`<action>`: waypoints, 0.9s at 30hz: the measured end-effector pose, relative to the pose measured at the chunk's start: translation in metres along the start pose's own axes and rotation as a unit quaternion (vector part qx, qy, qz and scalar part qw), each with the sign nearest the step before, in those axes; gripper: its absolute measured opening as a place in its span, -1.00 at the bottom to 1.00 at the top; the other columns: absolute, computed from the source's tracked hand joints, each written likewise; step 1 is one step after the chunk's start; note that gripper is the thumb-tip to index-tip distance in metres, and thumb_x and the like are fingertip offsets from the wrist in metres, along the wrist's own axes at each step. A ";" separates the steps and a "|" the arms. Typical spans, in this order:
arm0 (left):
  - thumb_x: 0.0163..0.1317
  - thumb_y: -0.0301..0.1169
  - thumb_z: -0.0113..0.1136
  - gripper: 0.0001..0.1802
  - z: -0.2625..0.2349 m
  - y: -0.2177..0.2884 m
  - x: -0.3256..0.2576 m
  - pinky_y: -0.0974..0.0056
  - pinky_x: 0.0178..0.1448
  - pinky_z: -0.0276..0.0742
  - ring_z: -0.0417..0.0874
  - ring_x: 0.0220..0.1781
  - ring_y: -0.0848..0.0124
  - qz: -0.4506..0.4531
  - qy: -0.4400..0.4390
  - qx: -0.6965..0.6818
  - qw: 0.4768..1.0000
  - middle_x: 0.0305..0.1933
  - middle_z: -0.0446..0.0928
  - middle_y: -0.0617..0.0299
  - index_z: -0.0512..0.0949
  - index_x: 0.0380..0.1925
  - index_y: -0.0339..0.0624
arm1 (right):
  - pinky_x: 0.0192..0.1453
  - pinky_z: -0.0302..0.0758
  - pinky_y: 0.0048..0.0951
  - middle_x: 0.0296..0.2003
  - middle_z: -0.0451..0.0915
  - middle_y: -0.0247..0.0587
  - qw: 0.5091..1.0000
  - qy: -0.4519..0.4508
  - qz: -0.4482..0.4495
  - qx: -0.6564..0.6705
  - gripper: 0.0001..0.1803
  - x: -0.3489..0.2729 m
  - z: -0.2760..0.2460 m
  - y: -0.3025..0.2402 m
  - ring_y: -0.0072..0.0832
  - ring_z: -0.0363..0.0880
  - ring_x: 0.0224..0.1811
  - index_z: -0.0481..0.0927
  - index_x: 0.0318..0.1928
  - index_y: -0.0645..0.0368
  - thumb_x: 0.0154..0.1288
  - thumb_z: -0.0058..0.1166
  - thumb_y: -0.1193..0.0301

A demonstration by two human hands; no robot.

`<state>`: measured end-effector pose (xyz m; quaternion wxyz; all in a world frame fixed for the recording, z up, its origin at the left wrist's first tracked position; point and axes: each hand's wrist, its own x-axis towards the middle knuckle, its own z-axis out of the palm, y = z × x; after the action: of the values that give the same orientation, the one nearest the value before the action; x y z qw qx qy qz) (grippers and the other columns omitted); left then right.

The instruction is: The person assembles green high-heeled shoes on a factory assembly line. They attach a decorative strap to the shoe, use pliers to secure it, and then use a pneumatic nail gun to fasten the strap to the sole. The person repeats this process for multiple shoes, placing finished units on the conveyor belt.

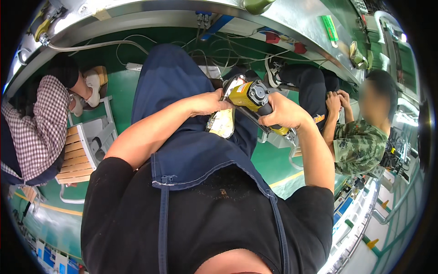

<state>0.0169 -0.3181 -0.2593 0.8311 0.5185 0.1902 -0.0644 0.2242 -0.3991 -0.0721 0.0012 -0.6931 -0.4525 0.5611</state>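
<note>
My right hand (pixel 284 112) is wrapped round the dark handle of a yellow and black air-powered nail or staple gun (pixel 248 94). A hose fitting shows below the handle. Over my lap, my left hand (pixel 209 103) grips a pale yellowish, shoe-shaped piece (pixel 222 123) with a dark edge. The gun lies across its upper part, its nose pointing away from my right hand. Whether the nose touches the piece is hidden. Beneath both hands is my dark blue apron (pixel 166 75).
A metal workbench (pixel 310 27) curves across the far side, with a green packet (pixel 329 29) and an olive item (pixel 358 55) on it. Cables (pixel 228 50) lie on the green floor. A person (pixel 365 137) sits close on my right, another (pixel 39 123) on my left beside a slatted chair (pixel 75 153).
</note>
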 end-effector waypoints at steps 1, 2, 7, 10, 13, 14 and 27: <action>0.49 -0.16 0.24 -0.18 -0.003 0.002 0.001 0.26 0.46 0.39 0.53 0.37 0.32 -0.007 0.002 0.004 1.000 0.36 0.52 -0.01 0.13 0.54 -0.40 | -0.22 0.52 -0.44 -0.42 0.60 -0.33 1.000 -0.006 0.007 -0.011 -0.59 0.003 -0.004 -0.002 -0.59 0.51 -0.37 0.62 -0.17 0.36 -0.05 0.36 0.40; 0.48 -0.15 0.26 -0.16 -0.005 0.005 0.002 0.26 0.46 0.39 0.53 0.38 0.32 -0.014 0.004 0.009 1.000 0.36 0.52 -0.01 0.14 0.54 -0.40 | -0.18 0.53 -0.41 -0.41 0.61 -0.27 1.000 -0.011 0.013 -0.021 -0.55 0.007 -0.008 -0.004 -0.55 0.53 -0.35 0.62 -0.14 0.39 -0.06 0.37 0.38; 0.44 -0.11 0.31 -0.14 -0.026 0.013 -0.002 0.27 0.47 0.37 0.52 0.39 0.30 -0.032 -0.006 -0.009 0.999 0.36 0.52 -0.01 0.19 0.52 -0.41 | -0.20 0.53 -0.36 -0.45 0.59 -0.21 0.993 0.068 -0.056 -0.078 -0.49 0.007 -0.027 -0.017 -0.50 0.53 -0.38 0.61 -0.11 0.39 -0.07 0.40 0.35; 0.42 -0.12 0.34 -0.14 -0.040 0.000 0.003 0.26 0.48 0.37 0.53 0.38 0.29 -0.024 -0.014 -0.032 0.999 0.35 0.53 0.01 0.22 0.51 -0.40 | -0.27 0.51 -0.39 -0.43 0.62 -0.27 0.975 0.201 -0.059 -0.070 -0.51 -0.010 -0.058 -0.034 -0.51 0.52 -0.41 0.61 -0.08 0.40 -0.03 0.39 0.38; 0.36 -0.13 0.40 -0.15 -0.064 -0.007 0.002 0.23 0.48 0.38 0.55 0.36 0.29 -0.022 -0.013 -0.060 0.998 0.31 0.56 0.02 0.26 0.47 -0.38 | -0.26 0.53 -0.34 -0.39 0.66 -0.31 0.917 0.378 -0.125 -0.019 -0.49 0.001 -0.093 -0.056 -0.53 0.56 -0.39 0.61 -0.02 0.41 0.05 0.40 0.36; 0.34 -0.14 0.43 -0.15 -0.072 -0.007 0.001 0.21 0.48 0.39 0.56 0.35 0.29 -0.022 -0.021 -0.074 0.997 0.28 0.57 0.02 0.28 0.44 -0.38 | -0.18 0.54 -0.37 -0.33 0.67 -0.24 0.889 0.424 -0.152 -0.086 -0.49 0.009 -0.107 -0.065 -0.48 0.59 -0.33 0.60 0.01 0.41 0.11 0.38 0.33; 0.28 -0.24 0.52 -0.31 -0.115 -0.017 -0.005 0.24 0.07 0.66 0.66 -0.04 0.43 -0.048 0.045 -0.235 0.970 0.00 0.60 0.21 0.43 0.30 -0.26 | 0.11 0.62 -0.04 -0.09 0.65 0.13 0.641 0.618 -0.115 -0.441 -0.66 0.205 -0.169 -0.139 0.05 0.66 0.03 0.60 -0.04 0.28 0.34 0.30 0.28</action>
<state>-0.0220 -0.2239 -0.3163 0.9162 0.3015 0.2616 -0.0344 0.2608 -0.1027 -0.0975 0.0395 -0.7395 -0.6159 -0.2687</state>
